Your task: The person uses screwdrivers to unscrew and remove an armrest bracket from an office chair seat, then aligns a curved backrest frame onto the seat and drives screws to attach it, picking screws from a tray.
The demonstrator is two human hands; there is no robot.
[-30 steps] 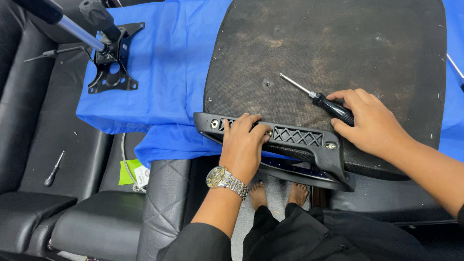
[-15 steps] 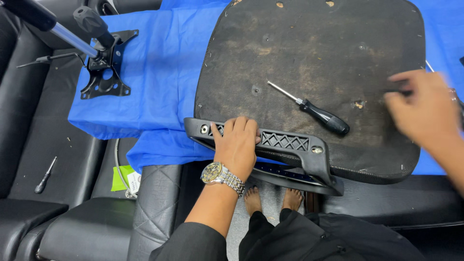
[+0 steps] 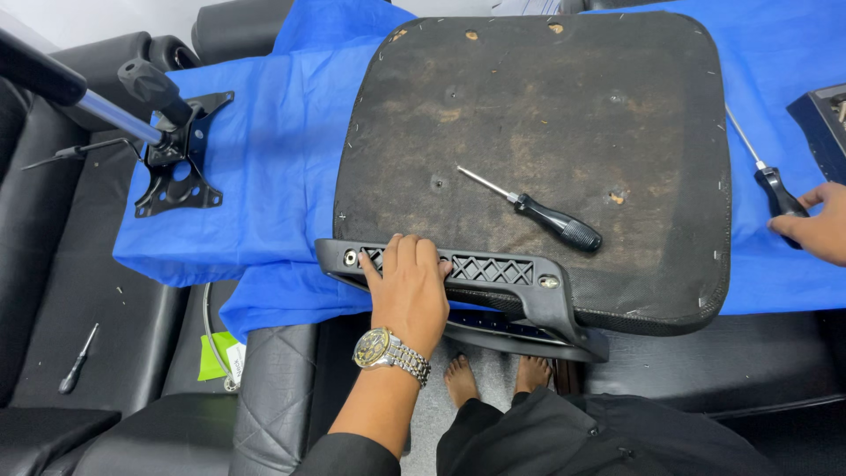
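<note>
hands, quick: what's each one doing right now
Left hand: open, flat on the black plastic armrest bracket, gripping nothing.
Right hand: at the second screwdriver; grip cannot be told.

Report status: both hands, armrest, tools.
Left hand flat on black plastic armrest bracket at seat-base edge. Right hand touching second black-handled screwdriver on blue cloth. Black-handled screwdriver loose on seat underside.

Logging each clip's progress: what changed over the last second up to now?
The right hand let go of the black-handled screwdriver, which now lies on the upturned seat base, and moved right to touch a second screwdriver on the blue cloth. The left hand stayed pressed on the black armrest bracket.
</note>
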